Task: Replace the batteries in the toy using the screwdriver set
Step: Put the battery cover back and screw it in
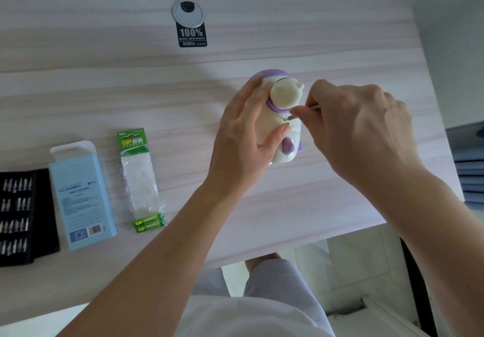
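Note:
A cream and purple toy point(284, 96) lies on the pale wooden table point(131, 88), right of centre. My left hand point(243, 137) grips its left side, with the thumb on the toy's body. My right hand point(358, 130) pinches a thin silver screwdriver point(313, 107), whose tip meets the toy just below its purple collar. A pack of green batteries point(148, 223) in a mostly empty clear wrapper lies at the left. The black tray of screwdriver bits point(18, 216) sits at the far left edge.
A light blue box point(81, 195) lies between the bit tray and the battery pack. A round cable grommet point(187, 12) with a black label point(192, 35) sits at the table's back. The table's front edge runs close below my forearms.

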The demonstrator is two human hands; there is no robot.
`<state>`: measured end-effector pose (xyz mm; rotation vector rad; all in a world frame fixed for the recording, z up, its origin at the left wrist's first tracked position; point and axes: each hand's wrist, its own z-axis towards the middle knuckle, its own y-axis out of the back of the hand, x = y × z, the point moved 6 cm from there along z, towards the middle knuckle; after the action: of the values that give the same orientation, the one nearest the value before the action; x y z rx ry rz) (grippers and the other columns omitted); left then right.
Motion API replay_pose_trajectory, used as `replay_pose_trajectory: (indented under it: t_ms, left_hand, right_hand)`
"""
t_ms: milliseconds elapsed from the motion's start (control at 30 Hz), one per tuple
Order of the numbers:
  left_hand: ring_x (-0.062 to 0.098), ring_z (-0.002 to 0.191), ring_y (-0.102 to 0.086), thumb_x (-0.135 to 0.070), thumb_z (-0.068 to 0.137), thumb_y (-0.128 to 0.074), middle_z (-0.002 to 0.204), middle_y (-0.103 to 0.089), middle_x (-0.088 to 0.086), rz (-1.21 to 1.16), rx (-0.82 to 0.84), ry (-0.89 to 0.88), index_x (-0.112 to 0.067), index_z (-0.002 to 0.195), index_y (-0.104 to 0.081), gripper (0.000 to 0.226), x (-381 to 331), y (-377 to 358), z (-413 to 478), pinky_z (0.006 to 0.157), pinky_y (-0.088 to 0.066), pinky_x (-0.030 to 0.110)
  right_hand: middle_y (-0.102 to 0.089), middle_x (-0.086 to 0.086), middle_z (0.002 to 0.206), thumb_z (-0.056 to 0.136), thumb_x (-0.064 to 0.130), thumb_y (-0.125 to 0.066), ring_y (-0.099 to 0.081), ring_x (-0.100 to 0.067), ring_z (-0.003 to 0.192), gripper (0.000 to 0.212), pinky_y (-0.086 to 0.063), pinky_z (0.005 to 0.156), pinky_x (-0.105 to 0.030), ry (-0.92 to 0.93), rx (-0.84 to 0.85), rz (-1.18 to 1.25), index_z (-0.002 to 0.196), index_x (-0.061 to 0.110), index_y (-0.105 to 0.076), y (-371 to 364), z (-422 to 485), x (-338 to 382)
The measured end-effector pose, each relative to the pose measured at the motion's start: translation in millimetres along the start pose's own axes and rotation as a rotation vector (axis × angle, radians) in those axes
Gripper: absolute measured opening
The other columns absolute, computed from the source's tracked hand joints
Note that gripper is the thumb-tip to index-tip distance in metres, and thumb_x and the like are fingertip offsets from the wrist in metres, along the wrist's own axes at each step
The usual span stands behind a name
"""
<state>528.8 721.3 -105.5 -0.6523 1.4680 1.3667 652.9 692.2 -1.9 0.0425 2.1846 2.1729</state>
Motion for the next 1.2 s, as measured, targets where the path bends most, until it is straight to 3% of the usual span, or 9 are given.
replay_pose_trajectory:
  t_ms: [100, 267, 367, 533, 600, 733, 833, 1067, 1200]
  left_hand:
    - [0.016, 0.139, -0.044, -0.027, 0.086, -0.074, 0.154, -0.042, -0.001, -0.002, -0.005, 0.001, -0.014, 0.145, -0.049, 0.065, -0.3, 0.9, -0.4, 0.104, -0.046, 0.041]
    - [0.017, 0.139, -0.044, -0.029, 0.087, -0.074, 0.154, -0.043, 0.002, -0.002, -0.004, -0.004, -0.013, 0.144, -0.05, 0.064, 0.4, -0.1, 0.5, 0.105, -0.046, 0.042]
    - [0.016, 0.139, -0.043, -0.029, 0.086, -0.073, 0.154, -0.042, 0.001, -0.014, 0.0, -0.002, -0.014, 0.144, -0.051, 0.063, 0.6, -1.0, 0.5, 0.103, -0.047, 0.042]
    - [0.015, 0.139, -0.044, -0.027, 0.086, -0.073, 0.154, -0.043, 0.0, -0.004, -0.012, -0.003, -0.014, 0.144, -0.051, 0.063, 0.2, 0.2, -0.4, 0.103, -0.048, 0.042]
    - [0.016, 0.139, -0.044, -0.027, 0.086, -0.073, 0.154, -0.043, 0.001, -0.002, -0.013, -0.005, -0.013, 0.144, -0.051, 0.063, 0.3, 0.3, -0.3, 0.104, -0.047, 0.042]
    - [0.018, 0.138, -0.046, -0.026, 0.085, -0.075, 0.153, -0.044, 0.003, 0.003, -0.016, -0.016, -0.012, 0.143, -0.051, 0.064, -0.4, -0.8, -0.3, 0.103, -0.048, 0.042]
    - [0.016, 0.138, -0.045, -0.027, 0.085, -0.076, 0.153, -0.043, 0.001, -0.006, -0.014, 0.002, -0.013, 0.143, -0.051, 0.065, 0.6, -1.1, -0.2, 0.102, -0.048, 0.042]
    - [0.014, 0.14, -0.042, -0.029, 0.086, -0.073, 0.154, -0.042, 0.0, -0.008, -0.01, 0.005, -0.015, 0.145, -0.05, 0.064, 0.7, -0.3, -0.4, 0.104, -0.047, 0.042]
    - [0.016, 0.139, -0.044, -0.028, 0.086, -0.074, 0.153, -0.043, 0.001, -0.007, -0.012, 0.0, -0.014, 0.143, -0.052, 0.062, 0.5, -1.1, 0.0, 0.104, -0.046, 0.042]
  right_hand:
    - [-0.044, -0.008, 0.056, 0.098, 0.05, -0.051, -0.046, -0.032, 0.051, 0.049, -0.034, 0.052, -0.034, -0.054, 0.0, -0.003, 0.078, 0.006, -0.058, -0.2, 3.0, -3.6]
    - [-0.067, -0.002, 0.09, 0.1, 0.036, -0.05, -0.06, -0.038, 0.075, 0.018, -0.05, 0.062, -0.042, 0.051, 0.084, 0.12, 0.105, 0.019, -0.054, 5.2, 2.1, 1.0]
    - [-0.061, -0.006, 0.075, 0.101, 0.031, -0.053, -0.053, -0.038, 0.062, 0.019, -0.043, 0.054, -0.038, 0.095, 0.05, 0.036, 0.096, 0.013, -0.056, 3.8, 1.5, 3.6]
    - [-0.033, -0.005, 0.053, 0.098, 0.047, -0.052, -0.04, -0.03, 0.05, 0.048, -0.025, 0.052, -0.031, -0.035, 0.028, 0.002, 0.075, 0.006, -0.055, 0.5, 4.3, -1.7]
    - [-0.044, -0.008, 0.058, 0.098, 0.051, -0.049, -0.047, -0.033, 0.055, 0.048, -0.032, 0.053, -0.034, -0.043, 0.074, -0.005, 0.083, 0.006, -0.06, -1.8, 2.1, -3.0]
    - [-0.065, -0.001, 0.091, 0.098, 0.034, -0.055, -0.061, -0.038, 0.072, 0.019, -0.051, 0.059, -0.041, 0.048, 0.048, 0.104, 0.109, 0.018, -0.056, 4.4, -6.9, 3.3]
    - [-0.064, -0.004, 0.084, 0.099, 0.026, -0.056, -0.056, -0.039, 0.064, 0.011, -0.048, 0.054, -0.04, 0.072, 0.008, 0.067, 0.098, 0.015, -0.056, 3.3, -8.8, 2.9]
    - [-0.058, -0.011, 0.066, 0.098, 0.049, -0.053, -0.053, -0.037, 0.06, 0.043, -0.04, 0.055, -0.036, -0.042, 0.047, 0.05, 0.085, 0.01, -0.063, -3.2, -1.2, -10.0]
    - [-0.07, -0.004, 0.085, 0.097, 0.033, -0.056, -0.06, -0.039, 0.072, 0.016, -0.051, 0.061, -0.041, 0.028, 0.041, 0.136, 0.104, 0.018, -0.058, -0.6, -2.6, -3.4]
